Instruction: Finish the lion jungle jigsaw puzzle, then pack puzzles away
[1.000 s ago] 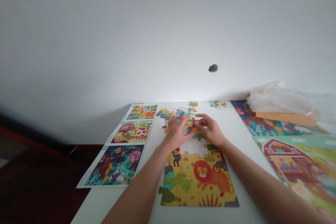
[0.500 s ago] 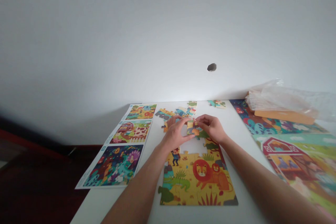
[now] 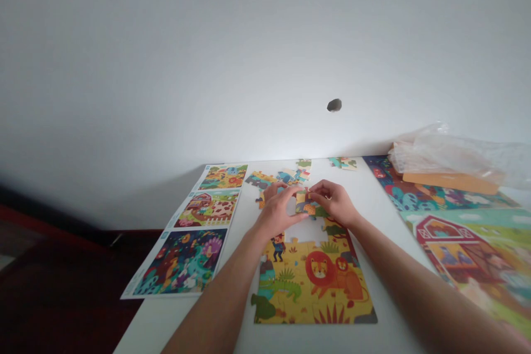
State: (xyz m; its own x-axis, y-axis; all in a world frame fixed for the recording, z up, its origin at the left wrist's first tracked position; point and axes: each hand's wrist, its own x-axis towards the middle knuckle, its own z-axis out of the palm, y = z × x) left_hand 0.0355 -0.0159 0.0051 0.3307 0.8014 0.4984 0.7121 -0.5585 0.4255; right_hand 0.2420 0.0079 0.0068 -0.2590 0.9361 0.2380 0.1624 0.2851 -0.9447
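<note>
In the head view, the right hand (image 3: 335,203) pinches a puzzle piece (image 3: 304,203) in its fingertips, just far of the gap (image 3: 305,230) in the lion jigsaw (image 3: 315,287). The curled left hand (image 3: 277,211) sits beside it, whether gripping I cannot tell. Loose pieces (image 3: 265,180) lie farther off.

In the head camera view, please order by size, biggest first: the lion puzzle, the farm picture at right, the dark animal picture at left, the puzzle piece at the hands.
Largest, unsure which: farm picture, lion puzzle; the frame cuts the farm picture.
Then: dark animal picture.
Smallest: puzzle piece.
</note>
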